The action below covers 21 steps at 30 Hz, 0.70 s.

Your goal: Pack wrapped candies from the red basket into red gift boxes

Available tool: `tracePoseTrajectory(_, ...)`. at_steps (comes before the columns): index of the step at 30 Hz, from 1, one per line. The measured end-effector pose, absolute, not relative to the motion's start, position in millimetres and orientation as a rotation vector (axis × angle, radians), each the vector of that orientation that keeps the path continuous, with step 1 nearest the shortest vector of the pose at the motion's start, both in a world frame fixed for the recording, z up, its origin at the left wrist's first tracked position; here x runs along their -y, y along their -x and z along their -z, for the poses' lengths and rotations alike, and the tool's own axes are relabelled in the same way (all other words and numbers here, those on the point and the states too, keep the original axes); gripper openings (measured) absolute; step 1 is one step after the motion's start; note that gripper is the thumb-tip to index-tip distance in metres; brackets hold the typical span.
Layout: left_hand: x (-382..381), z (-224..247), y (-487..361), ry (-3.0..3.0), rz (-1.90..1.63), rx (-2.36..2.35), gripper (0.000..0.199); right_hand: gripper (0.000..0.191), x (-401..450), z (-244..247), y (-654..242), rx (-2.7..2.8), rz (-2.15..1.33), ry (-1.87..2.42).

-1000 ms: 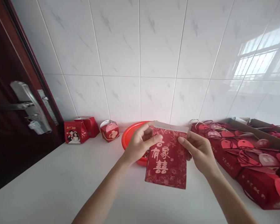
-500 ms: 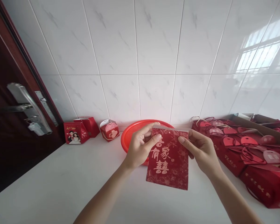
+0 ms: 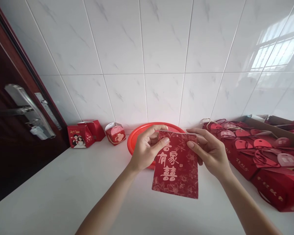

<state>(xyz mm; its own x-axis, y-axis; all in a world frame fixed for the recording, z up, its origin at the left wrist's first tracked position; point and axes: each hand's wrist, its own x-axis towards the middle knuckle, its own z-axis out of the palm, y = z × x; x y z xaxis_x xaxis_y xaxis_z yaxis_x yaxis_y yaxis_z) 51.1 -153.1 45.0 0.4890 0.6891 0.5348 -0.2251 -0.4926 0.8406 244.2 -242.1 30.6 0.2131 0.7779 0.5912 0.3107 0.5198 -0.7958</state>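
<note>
A flat red card or pouch [image 3: 176, 166] with pink characters and a flower print hangs upright between my hands, above the white table. My left hand [image 3: 148, 147] grips its upper left edge, thumb on the front and fingers behind. On the upper right edge, my right hand [image 3: 208, 151] pinches it the same way, its fingers reaching along the top. Behind my left hand and the card, a red plastic basket [image 3: 134, 140] stands against the wall, partly hidden.
Two red boxes [image 3: 82, 135] and a small handled box [image 3: 115, 133] stand at the back left. Many red gift boxes [image 3: 245, 160] with cords fill the right side, beside a cardboard box [image 3: 281, 132]. A dark door [image 3: 14, 130] with a metal handle is at the left.
The fingers of my right hand have moved up and left along the card's top edge. The view has tilted slightly downward.
</note>
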Motion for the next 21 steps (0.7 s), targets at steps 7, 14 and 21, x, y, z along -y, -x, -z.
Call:
tracePoseTrajectory(7,153.0,-45.7,-51.7,-1.749,-1.221,-0.444,0.02,0.03,243.9,-30.6,-241.0,1.306,-0.381,1.054)
tracePoseTrajectory(14,152.1,-41.2,-52.3,-1.766,-1.217,-0.46,0.026,0.034,243.7,-32.1,-237.3,1.262,-0.337,1.127)
tracePoseTrajectory(21,152.9,-42.9,-52.6,-1.82,-1.189,-0.435,0.026,0.035,244.2,-34.6,-241.3,1.269,-0.476,1.162)
